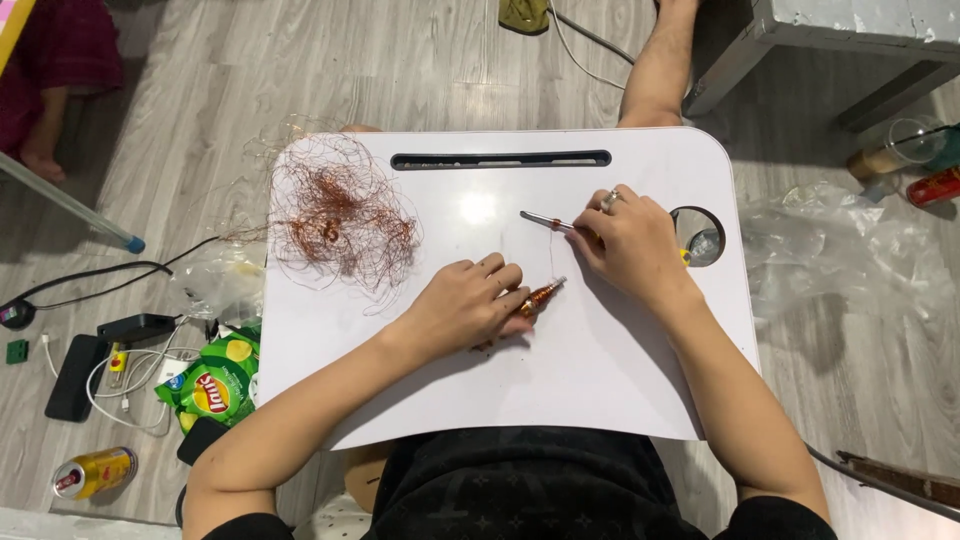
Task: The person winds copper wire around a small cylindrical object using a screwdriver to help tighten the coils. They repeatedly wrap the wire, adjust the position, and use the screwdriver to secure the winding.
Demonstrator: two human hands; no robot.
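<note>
A green snack bag (215, 385) with yellow patches and a round red-and-yellow label lies crumpled on the floor, just beside the lower left corner of the white surface (600, 370). Farther left of that corner and lower down, a yellow drink can (93, 472) with a red end lies on its side. Well off the right edge of the surface, a red can (933, 186) lies near the top right corner, partly cut off.

Glossy white plastic tray (600, 380), tangled bare copper wire (335, 215), copper-wound coil (541, 296), metal-shafted tool (547, 222), matt grey wood-grain floor (400, 60), crinkled clear plastic bag (840, 250)
</note>
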